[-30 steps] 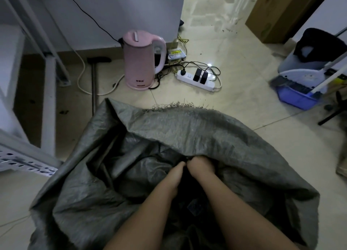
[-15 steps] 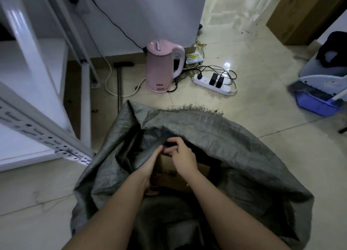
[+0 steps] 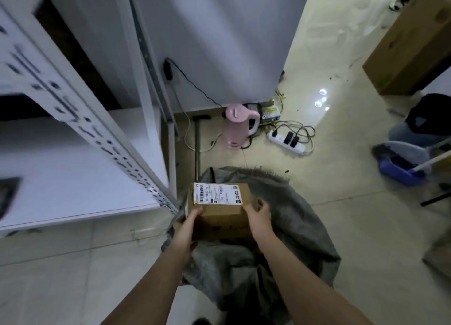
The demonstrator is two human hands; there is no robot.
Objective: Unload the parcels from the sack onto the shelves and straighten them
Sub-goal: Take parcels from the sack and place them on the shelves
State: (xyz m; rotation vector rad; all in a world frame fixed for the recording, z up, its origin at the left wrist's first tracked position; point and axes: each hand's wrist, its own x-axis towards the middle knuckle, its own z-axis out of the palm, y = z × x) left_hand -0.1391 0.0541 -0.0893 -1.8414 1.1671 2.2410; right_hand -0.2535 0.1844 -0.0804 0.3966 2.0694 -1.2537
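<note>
A brown cardboard parcel [image 3: 220, 215] with a white shipping label on top is held above the grey woven sack [image 3: 290, 232], which lies crumpled on the floor. My left hand [image 3: 186, 229] grips the parcel's left side and my right hand [image 3: 258, 217] grips its right side. The white metal shelf unit [image 3: 73, 168] stands to the left, its nearest corner post close to the parcel. What else is inside the sack is hidden.
A pink kettle [image 3: 238, 126], a white power strip [image 3: 288, 141] with tangled cables and a dark-handled tool lie on the floor beyond the sack. A blue dustpan with broom [image 3: 405, 163] sits at the right, a large cardboard box [image 3: 412, 44] at the back right.
Both hands were down inside the sack, then closed on a brown parcel. Now the parcel is lifted clear of the sack opening and the view has risen and turned towards the shelf.
</note>
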